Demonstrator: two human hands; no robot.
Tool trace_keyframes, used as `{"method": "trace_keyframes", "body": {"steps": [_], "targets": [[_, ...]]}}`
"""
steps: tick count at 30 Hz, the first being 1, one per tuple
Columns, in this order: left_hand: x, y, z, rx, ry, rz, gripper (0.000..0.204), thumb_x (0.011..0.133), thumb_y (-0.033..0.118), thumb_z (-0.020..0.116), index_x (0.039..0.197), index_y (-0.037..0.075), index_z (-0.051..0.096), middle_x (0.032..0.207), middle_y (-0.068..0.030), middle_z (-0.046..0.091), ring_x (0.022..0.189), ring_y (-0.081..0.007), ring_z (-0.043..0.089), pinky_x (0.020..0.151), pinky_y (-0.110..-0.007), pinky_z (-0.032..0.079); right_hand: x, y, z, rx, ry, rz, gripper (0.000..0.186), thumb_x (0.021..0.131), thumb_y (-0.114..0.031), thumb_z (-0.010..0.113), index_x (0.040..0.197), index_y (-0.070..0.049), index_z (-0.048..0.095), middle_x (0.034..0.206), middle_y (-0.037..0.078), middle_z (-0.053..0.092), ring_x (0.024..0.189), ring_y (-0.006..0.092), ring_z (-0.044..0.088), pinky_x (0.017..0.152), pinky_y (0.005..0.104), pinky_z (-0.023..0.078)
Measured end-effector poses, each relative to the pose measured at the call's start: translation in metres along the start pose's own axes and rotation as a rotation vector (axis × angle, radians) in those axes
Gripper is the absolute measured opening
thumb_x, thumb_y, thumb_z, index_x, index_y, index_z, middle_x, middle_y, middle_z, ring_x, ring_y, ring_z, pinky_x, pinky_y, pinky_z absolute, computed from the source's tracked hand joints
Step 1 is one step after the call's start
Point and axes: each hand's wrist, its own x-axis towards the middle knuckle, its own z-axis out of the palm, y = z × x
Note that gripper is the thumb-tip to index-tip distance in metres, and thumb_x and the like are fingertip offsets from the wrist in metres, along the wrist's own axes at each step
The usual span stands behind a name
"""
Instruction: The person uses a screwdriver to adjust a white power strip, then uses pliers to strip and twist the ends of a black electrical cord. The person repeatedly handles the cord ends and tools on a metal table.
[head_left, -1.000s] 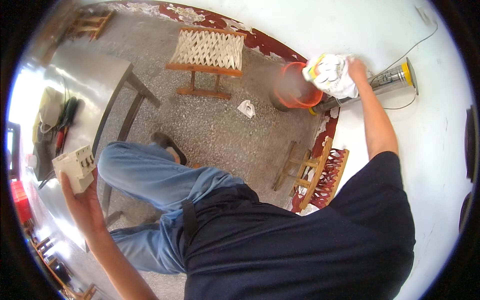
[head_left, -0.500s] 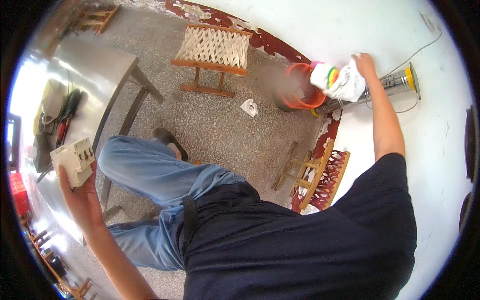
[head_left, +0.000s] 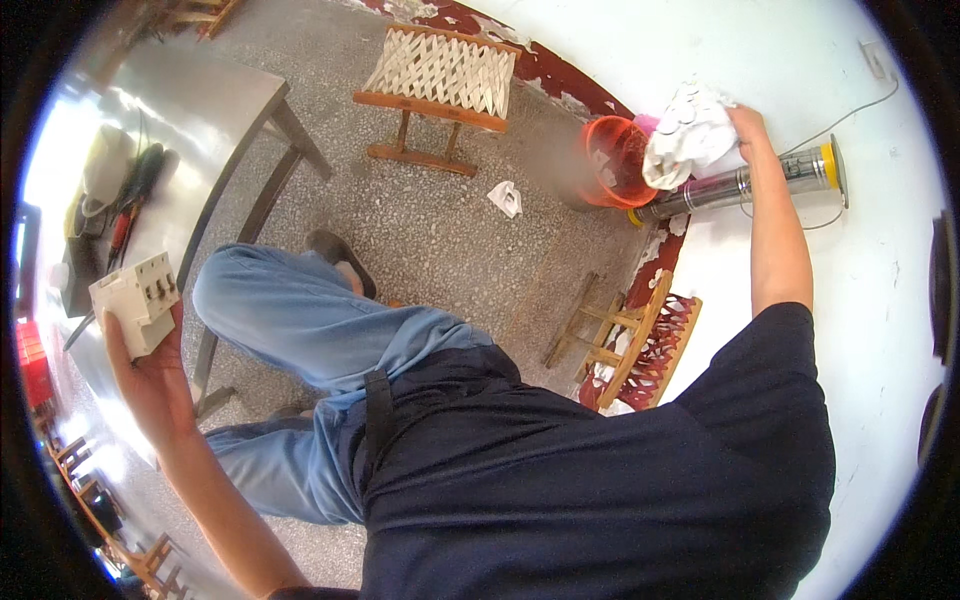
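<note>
My left hand (head_left: 155,375) is closed around a white circuit breaker (head_left: 138,300) with several dark switches along its face, held up over the edge of the metal table (head_left: 225,95). At the far right, my right arm is stretched out toward the wall. There my right hand (head_left: 748,130) grips a crumpled white cloth (head_left: 690,135) by its right side. The cloth hangs just right of an orange bucket (head_left: 615,165) and overlaps its rim in view; I cannot tell whether they touch. Part of the bucket is hazy.
A folding stool (head_left: 440,75) with a woven white seat stands ahead; another stool (head_left: 640,345) leans by the wall. White paper (head_left: 506,198) lies on the speckled floor. A metal tube (head_left: 740,185) with yellow ends stands by the wall. Red-and-black-handled tools (head_left: 130,215) lie on the table.
The white cloth has turned and bunched up in my right hand, and its coloured stripes no longer show. My left hand has shifted slightly left and down with the circuit breaker.
</note>
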Motion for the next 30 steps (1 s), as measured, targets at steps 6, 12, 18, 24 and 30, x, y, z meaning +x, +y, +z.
{"method": "trace_keyframes", "body": {"steps": [6, 12, 18, 24, 30], "targets": [[-0.002, 0.0, 0.001, 0.001, 0.022, -0.008, 0.062, 0.103, 0.027, 0.062, 0.151, -0.001, 0.033, 0.148, -0.0258, 0.045, 0.137, -0.0381, 0.047, 0.114, -0.052, 0.046, 0.011, -0.029, -0.024, 0.272, -0.216, 0.186, 0.042, 0.086, -0.01, 0.064, 0.125, 0.006, 0.062, 0.116, 0.019, 0.067, 0.102, 0.0294, 0.067, 0.089, 0.0414, 0.054], [-0.001, -0.002, 0.006, -0.063, 0.032, -0.038, 0.06, 0.103, 0.027, 0.06, 0.149, -0.001, 0.035, 0.144, -0.0245, 0.049, 0.133, -0.0359, 0.052, 0.111, -0.051, 0.049, 0.002, -0.008, 0.003, -0.798, 0.411, -0.431, 0.045, 0.091, -0.014, 0.062, 0.13, 0.008, 0.059, 0.123, 0.023, 0.067, 0.11, 0.0311, 0.066, 0.093, 0.0401, 0.054], [-0.01, 0.005, 0.013, -0.049, 0.03, -0.038, 0.06, 0.101, 0.026, 0.065, 0.148, 0.0, 0.038, 0.143, -0.0226, 0.051, 0.131, -0.0347, 0.054, 0.11, -0.051, 0.05, -0.037, -0.064, 0.032, -0.209, -0.04, -0.241, 0.034, 0.093, -0.016, 0.065, 0.121, 0.002, 0.07, 0.112, 0.018, 0.073, 0.101, 0.0276, 0.069, 0.092, 0.0399, 0.052], [-0.019, 0.012, 0.006, -0.079, 0.033, 0.037, 0.062, 0.1, 0.029, 0.065, 0.147, -0.001, 0.038, 0.141, -0.0225, 0.052, 0.129, -0.0347, 0.055, 0.108, -0.048, 0.053, -0.036, -0.084, 0.041, -0.217, -0.314, -0.212, 0.037, 0.096, -0.014, 0.062, 0.13, 0.0, 0.066, 0.118, 0.014, 0.07, 0.103, 0.0218, 0.068, 0.091, 0.0339, 0.053], [-0.025, 0.015, -0.004, -0.132, -0.035, 0.026, 0.058, 0.102, 0.03, 0.062, 0.147, 0.0, 0.039, 0.141, -0.0204, 0.053, 0.13, -0.0337, 0.055, 0.109, -0.049, 0.05, -0.137, -0.206, 0.102, 0.384, -0.707, -0.215, 0.045, 0.097, -0.011, 0.059, 0.141, -0.001, 0.056, 0.125, 0.013, 0.067, 0.11, 0.0196, 0.066, 0.096, 0.0318, 0.054]]}}
